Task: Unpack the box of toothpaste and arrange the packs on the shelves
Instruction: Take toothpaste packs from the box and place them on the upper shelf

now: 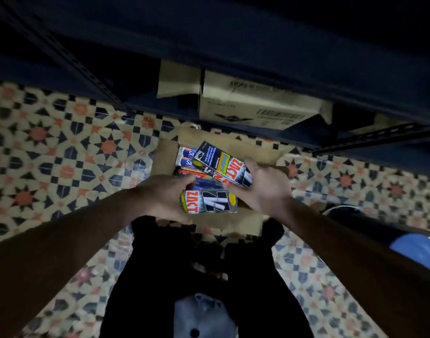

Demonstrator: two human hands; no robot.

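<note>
1. Head view, looking straight down. Left hand (168, 195): just left of frame centre, fingers curled round the left end of a lower ZACT pack (210, 201), thumb on its near edge. The pack lies flat with its printed face up, its long side running from 9 to 3 o'clock.
2. Right hand (264, 185): at 3 o'clock from the left hand, close beside it. Thumb and fingers clamp the near end of an upper ZACT pack (225, 164), which tilts away toward 11 o'clock, with a yellow "Smokers" panel showing.
3. The two packs: the upper one sits at 1 o'clock from the lower one; whether they touch cannot be told.
4. Open cardboard box (165, 157): on the floor below both hands, flaps spread. Inside, at 11 o'clock from the hands, blue-and-white packs (186, 158) lie side by side, and a red pack (189, 173) lies just near of them.
5. Second carton (255, 103): brown, with a barcode label, at 12 o'clock from the open box, on the lowest level of a dark metal shelf (257, 40) that crosses the top of the frame.
6. Patterned tile floor (62, 154): star motifs in orange, black and cream, at 9 and 3 o'clock.
7. The person's dark trousers (245, 289): at 6 o'clock.
</note>
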